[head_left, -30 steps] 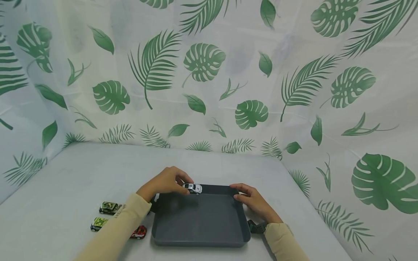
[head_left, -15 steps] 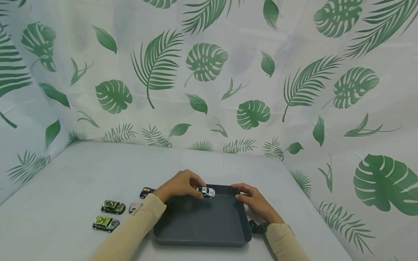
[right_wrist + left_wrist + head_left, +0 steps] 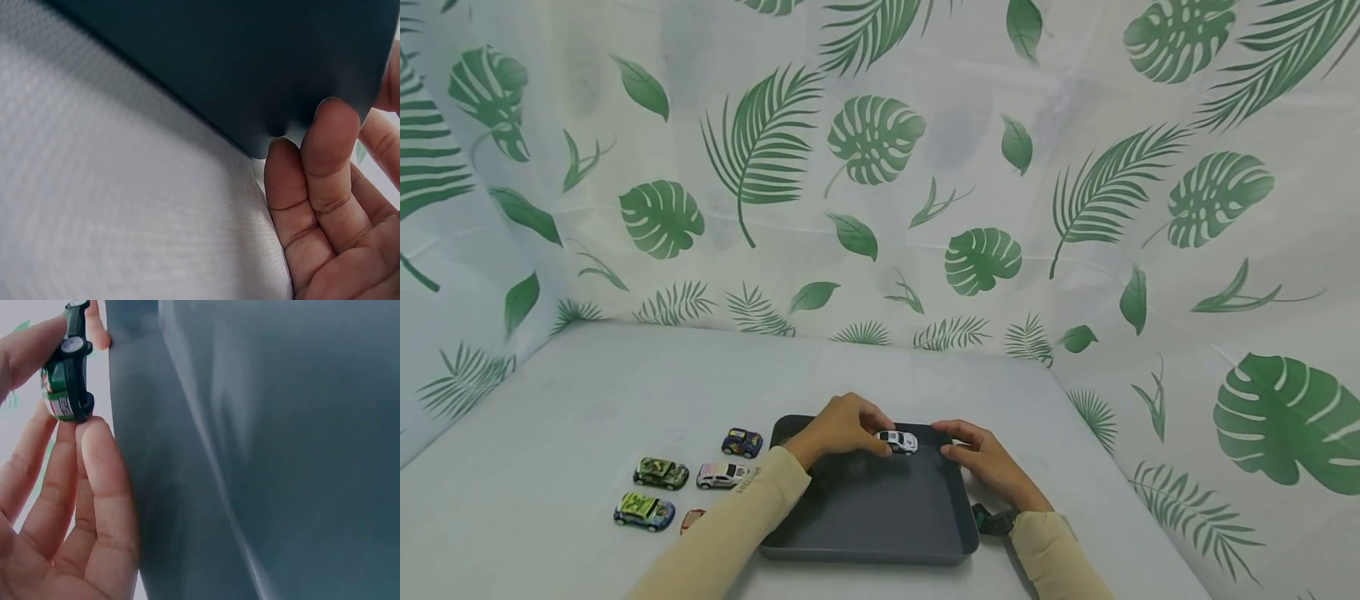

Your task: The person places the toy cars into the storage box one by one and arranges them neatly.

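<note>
1. One white toy car (image 3: 901, 442) is at the far side of the tray (image 3: 880, 517), pinched in the left hand (image 3: 846, 427).
2. Right hand (image 3: 988, 468) grips the tray's far right corner.
3. Five other cars (image 3: 661, 472) sit left of the tray.

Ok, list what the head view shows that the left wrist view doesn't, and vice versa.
Only the head view: blue car, camouflage car, pink-and-white car, lime car and partly hidden red car, left of the tray.
Only the left wrist view: the palm side of the left hand and the green face of its held car.
Both: that hand pinching the car, and the tray.
</note>
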### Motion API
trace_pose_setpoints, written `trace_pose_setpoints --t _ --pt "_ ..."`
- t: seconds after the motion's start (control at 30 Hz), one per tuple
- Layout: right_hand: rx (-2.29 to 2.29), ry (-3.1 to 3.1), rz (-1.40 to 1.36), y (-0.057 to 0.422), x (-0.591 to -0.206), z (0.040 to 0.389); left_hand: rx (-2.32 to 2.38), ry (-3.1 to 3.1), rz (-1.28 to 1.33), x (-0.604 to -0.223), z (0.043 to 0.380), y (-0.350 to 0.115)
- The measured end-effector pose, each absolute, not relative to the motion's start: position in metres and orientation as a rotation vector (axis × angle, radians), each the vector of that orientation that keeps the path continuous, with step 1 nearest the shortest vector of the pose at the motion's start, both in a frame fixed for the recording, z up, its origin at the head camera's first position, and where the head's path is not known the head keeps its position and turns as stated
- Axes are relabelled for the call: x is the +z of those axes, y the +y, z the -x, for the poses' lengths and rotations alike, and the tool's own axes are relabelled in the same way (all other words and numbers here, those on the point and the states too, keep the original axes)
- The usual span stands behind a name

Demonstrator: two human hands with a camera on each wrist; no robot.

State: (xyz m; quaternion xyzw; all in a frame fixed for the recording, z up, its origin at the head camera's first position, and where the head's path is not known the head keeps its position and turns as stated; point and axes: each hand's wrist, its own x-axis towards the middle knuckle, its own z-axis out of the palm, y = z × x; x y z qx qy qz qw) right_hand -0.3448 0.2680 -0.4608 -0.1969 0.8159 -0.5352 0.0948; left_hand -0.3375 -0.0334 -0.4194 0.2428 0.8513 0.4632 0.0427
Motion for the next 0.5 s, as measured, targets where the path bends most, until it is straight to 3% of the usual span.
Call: trace_pose_setpoints --t 0.5 --pt "-1.572 2.445 0.503 0.265 -0.459 0.342 1.254 2.743 -0.564 -0.423 0.327 -0.003"
